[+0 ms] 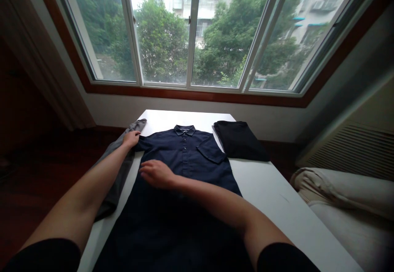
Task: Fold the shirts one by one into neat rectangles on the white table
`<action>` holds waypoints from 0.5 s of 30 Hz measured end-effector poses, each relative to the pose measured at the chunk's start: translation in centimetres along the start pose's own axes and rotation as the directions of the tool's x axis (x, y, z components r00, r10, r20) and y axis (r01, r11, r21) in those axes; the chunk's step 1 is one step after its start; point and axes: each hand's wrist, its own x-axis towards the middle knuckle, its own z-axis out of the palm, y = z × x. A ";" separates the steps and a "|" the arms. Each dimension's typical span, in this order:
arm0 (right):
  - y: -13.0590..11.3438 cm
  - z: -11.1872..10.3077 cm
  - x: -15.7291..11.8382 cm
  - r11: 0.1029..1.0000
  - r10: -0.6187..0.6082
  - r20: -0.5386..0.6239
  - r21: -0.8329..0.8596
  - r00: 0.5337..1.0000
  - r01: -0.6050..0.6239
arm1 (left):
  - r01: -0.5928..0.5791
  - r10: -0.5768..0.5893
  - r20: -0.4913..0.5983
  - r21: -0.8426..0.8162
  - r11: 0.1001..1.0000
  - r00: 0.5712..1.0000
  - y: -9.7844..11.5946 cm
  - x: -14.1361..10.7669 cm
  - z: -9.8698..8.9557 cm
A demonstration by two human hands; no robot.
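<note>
Dark shirt (184, 157) flat on white table (261, 186), buttons up, collar at far end. Done: right sleeve (212, 148) turned in over front. Left: other sleeve (145, 142) extends outward, body unfolded. Left hand (131, 138) pinches outstretched sleeve's end; right hand (157, 174) loosely open over shirt front, contact unclear. Folded black cloth (241, 140) beside shirt.

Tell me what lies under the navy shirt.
The navy shirt lies on the white table, which shows along both sides; whatever is directly beneath the shirt is covered and cannot be seen.
</note>
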 end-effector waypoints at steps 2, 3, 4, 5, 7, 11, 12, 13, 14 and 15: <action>4.5 -1.2 2.3 0.969 0.242 -0.074 -0.026 0.967 -0.245 | 0.000 0.000 0.000 -0.006 1.000 1.000 -0.2 -0.2 0.1; 6.7 -1.7 3.3 0.938 0.339 -0.076 -0.047 0.938 -0.343 | 0.001 -0.001 -0.001 -0.013 1.000 1.000 -0.4 -0.3 0.1; 8.6 -2.1 4.2 0.908 0.410 -0.064 -0.071 0.910 -0.414 | 0.005 -0.005 -0.002 -0.021 1.000 1.000 -0.6 -0.4 0.3; 10.3 -2.3 4.9 0.878 0.464 -0.054 -0.099 0.884 -0.468 | 0.010 -0.010 -0.003 -0.032 0.999 1.000 -0.9 -0.4 0.4; 12.9 -2.3 5.8 0.836 0.536 0.003 -0.143 0.844 -0.530 | 0.019 -0.019 -0.008 -0.059 0.998 1.000 -1.5 -0.5 1.0; 16.1 -0.7 6.9 0.797 0.600 0.132 -0.181 0.789 -0.576 | 0.016 -0.019 -0.023 -0.124 0.992 1.000 -2.6 -0.4 2.6; 16.6 -0.3 7.2 0.794 0.605 0.147 -0.183 0.783 -0.579 | 0.015 -0.018 -0.025 -0.138 0.990 1.000 -2.8 -0.3 3.0; 17.2 0.2 7.4 0.794 0.606 0.155 -0.183 0.781 -0.580 | 0.015 -0.020 -0.028 -0.152 0.988 0.999 -3.0 -0.2 3.3; 17.7 0.5 7.6 0.796 0.604 0.161 -0.182 0.781 -0.578 | 0.018 -0.024 -0.031 -0.166 0.986 0.999 -3.1 0.0 3.6; 18.2 0.7 7.9 0.798 0.601 0.165 -0.181 0.782 -0.575 | 0.023 -0.030 -0.035 -0.179 0.984 0.999 -3.1 0.3 3.8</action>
